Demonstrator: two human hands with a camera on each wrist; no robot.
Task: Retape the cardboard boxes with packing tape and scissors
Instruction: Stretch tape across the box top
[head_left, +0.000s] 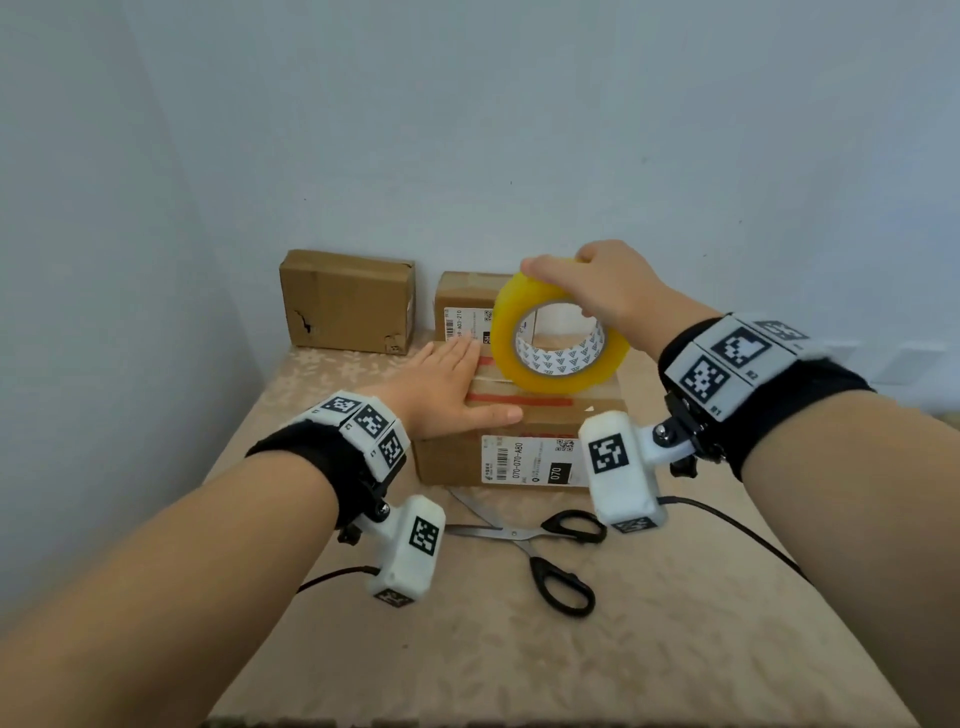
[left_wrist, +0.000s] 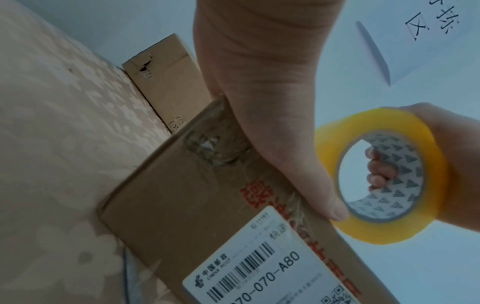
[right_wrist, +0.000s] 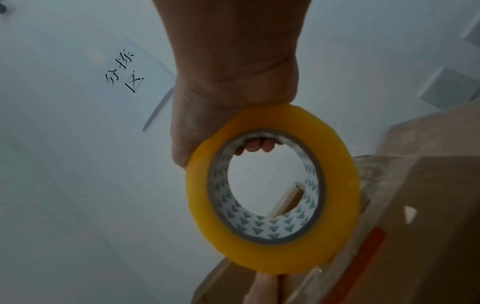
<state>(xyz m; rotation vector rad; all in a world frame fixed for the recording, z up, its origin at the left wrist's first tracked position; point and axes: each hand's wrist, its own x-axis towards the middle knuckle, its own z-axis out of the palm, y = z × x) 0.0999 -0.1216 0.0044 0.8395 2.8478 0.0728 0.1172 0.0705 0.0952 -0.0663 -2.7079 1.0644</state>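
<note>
A flat cardboard box (head_left: 457, 462) (left_wrist: 182, 205) with a white shipping label and red print lies in the middle of the table. My left hand (head_left: 447, 387) (left_wrist: 259, 92) lies flat on its top, fingers straight, pressing it down. My right hand (head_left: 608, 291) (right_wrist: 228, 88) grips a yellow roll of packing tape (head_left: 558, 335) (left_wrist: 379, 176) (right_wrist: 272, 189) from above, fingers hooked through the core, and holds it upright with its lower edge on the box top. Black-handled scissors (head_left: 550, 551) lie open on the table in front of the box.
Two more cardboard boxes stand against the back wall: a torn one (head_left: 348, 301) (left_wrist: 166, 82) at the left and a labelled one (head_left: 462, 306) behind the tape roll. The beige patterned table (head_left: 649, 649) runs toward me. Black cables trail from both wrist cameras.
</note>
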